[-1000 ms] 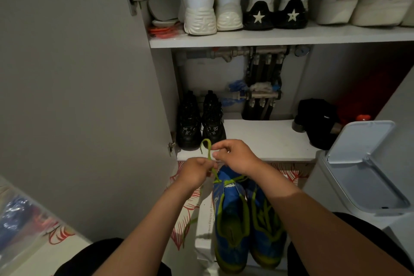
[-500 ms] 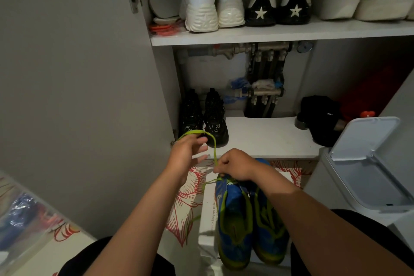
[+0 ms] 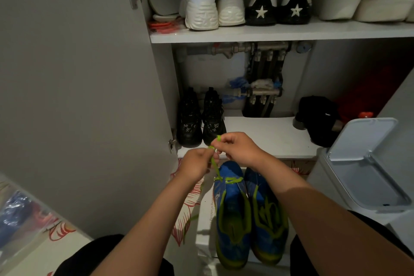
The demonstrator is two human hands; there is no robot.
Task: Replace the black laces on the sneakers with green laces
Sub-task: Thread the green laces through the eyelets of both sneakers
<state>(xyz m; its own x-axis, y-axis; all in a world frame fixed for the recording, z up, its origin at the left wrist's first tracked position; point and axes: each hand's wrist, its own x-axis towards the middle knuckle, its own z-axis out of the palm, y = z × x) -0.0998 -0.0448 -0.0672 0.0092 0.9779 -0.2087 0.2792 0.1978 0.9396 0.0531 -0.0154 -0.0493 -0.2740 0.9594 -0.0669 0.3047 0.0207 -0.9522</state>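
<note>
L hand point(image 3: 197, 167) and R hand point(image 3: 237, 149) meet just above the sneaker toes, fingers curled on both, each pinching the green lace point(image 3: 215, 169). R has the tip end, which pokes out at 12 of its knuckles; L grips the strand lower, at 9 of R. The lace runs down from them at 6 to the toe-end eyelets of the 9-side sneaker point(image 3: 230, 215), prob. held up taut so it feeds straight and both ends come out even. That shoe shows green only across the toe; the 3-side sneaker point(image 3: 268, 219) looks laced up in green, so I'd judge the job approx. half done+. No black laces visible. Both sit toes at 12 on a white box point(image 3: 203, 219), likely to raise them w/in easy reach of a seated person. Count: 2 hands, 2 sneakers, 1 lace in hand, 1 box. Further out: bin point(image 3: 363, 163) at 3, lid up, 1 of it. Lower shelf point(image 3: 268, 134) at 12 has 2 black shoes point(image 3: 199, 119). Top shelf point(image 3: 268, 33) has 2 white shoes point(image 3: 201, 2), 2 star-heel shoes point(image 3: 261, 11), plus at least 2 ribbed ones cut by frame edge. Door point(image 3: 78, 96) stands open at 9.
</note>
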